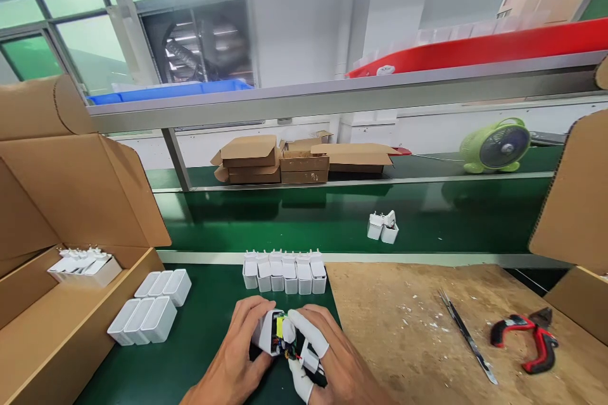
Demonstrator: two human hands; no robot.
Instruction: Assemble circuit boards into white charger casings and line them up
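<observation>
My left hand (236, 349) grips a white plastic charger housing (266, 333), its opening turned to the right. White finger covers are on the thumb and a finger of my right hand (339, 354), which pinches a small circuit board (285, 336) with a yellow part and wires at the mouth of the housing. How far the board sits inside is hidden by my fingers. Just beyond my hands stands a row of several white chargers (284, 273) on the green mat. To the left, several white housings (142, 321) lie in two groups.
An open cardboard box (107, 316) with white parts (85, 266) stands at the left. Tweezers (468, 336) and red-black cutters (527, 335) lie on the brown board (389, 323). Two white units (382, 226) sit on the green belt (323, 221); a green fan (496, 145) stands behind.
</observation>
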